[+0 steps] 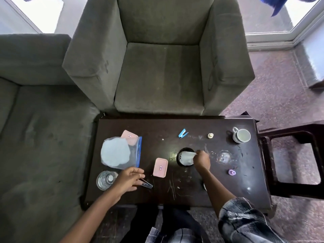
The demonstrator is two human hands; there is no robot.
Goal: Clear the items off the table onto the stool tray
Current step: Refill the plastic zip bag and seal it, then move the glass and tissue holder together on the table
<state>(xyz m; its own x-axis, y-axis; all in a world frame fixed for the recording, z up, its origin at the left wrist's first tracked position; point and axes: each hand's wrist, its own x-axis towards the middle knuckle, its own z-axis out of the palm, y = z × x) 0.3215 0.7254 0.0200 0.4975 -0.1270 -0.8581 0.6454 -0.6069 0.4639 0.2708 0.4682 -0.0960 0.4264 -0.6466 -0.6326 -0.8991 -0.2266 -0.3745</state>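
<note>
Table [175, 128] of dark wood, not yet cleared: at 9 o'clock a zip bag [122, 155] with a pale blue disc inside, overlapping a pink case [130, 136]; at 8 o'clock a glass tumbler [105, 180]; near centre a second pink case [160, 167] and a black round tub [179, 157]; at 12 o'clock a blue stapler [182, 133]; at 1 o'clock a small cream cap [210, 135]; at 2 o'clock a white cup [241, 135]; at 4 o'clock a purple cap [231, 172]. Left hand [128, 179] at 7 o'clock, pinching a small metal tool [147, 184] between the glass tumbler and the second pink case. Right hand [202, 159] curled, gripping a white wipe [186, 157] lying in the black round tub. Stool [289, 134] at 3 o'clock of the table, just beside its edge
</note>
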